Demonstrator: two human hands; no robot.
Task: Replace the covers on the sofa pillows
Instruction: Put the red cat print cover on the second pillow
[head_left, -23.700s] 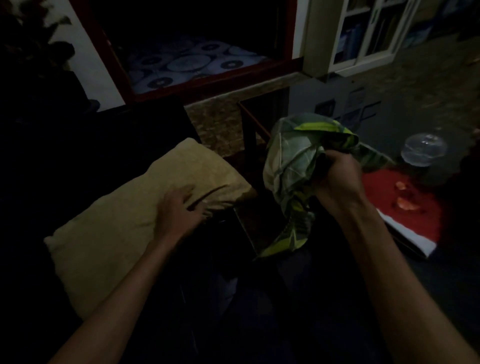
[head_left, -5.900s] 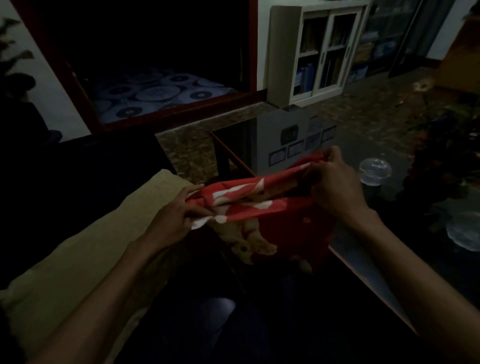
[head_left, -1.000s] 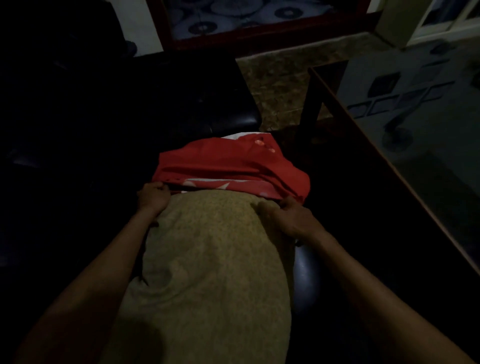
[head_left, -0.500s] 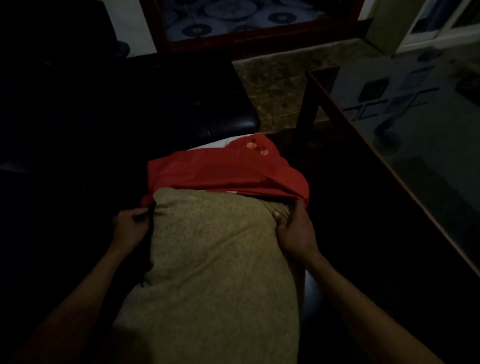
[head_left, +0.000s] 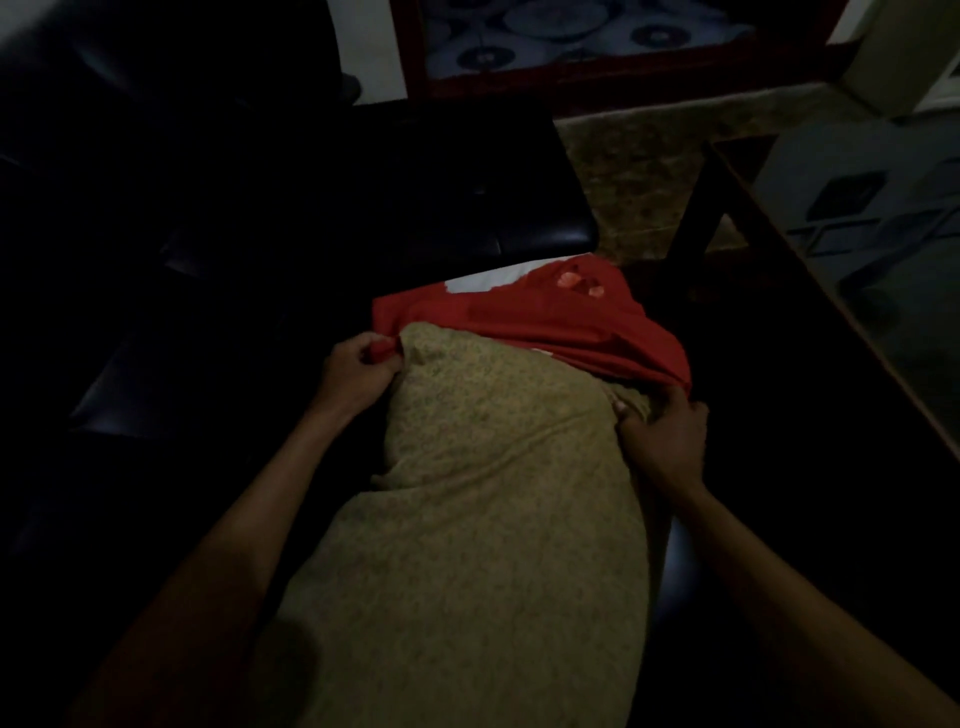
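A long beige pillow (head_left: 483, 509) lies on the dark sofa, running from the bottom of the view up to the middle. Its far end is tucked into a red cover (head_left: 540, 322) with a white patch and orange marks. My left hand (head_left: 358, 376) pinches the cover's open edge at the pillow's left corner. My right hand (head_left: 662, 441) grips the cover's edge at the right corner, fingers curled against the pillow. Most of the pillow is bare.
The dark leather sofa seat (head_left: 363, 218) stretches left and beyond the pillow. A glass-topped table with a wooden frame (head_left: 810, 291) stands close on the right. Patterned floor (head_left: 639, 182) shows between them.
Over the last second both hands have shifted along the cover's open edge to the pillow's corners, and the view has tilted a little. The red cover still sits over only the far end.
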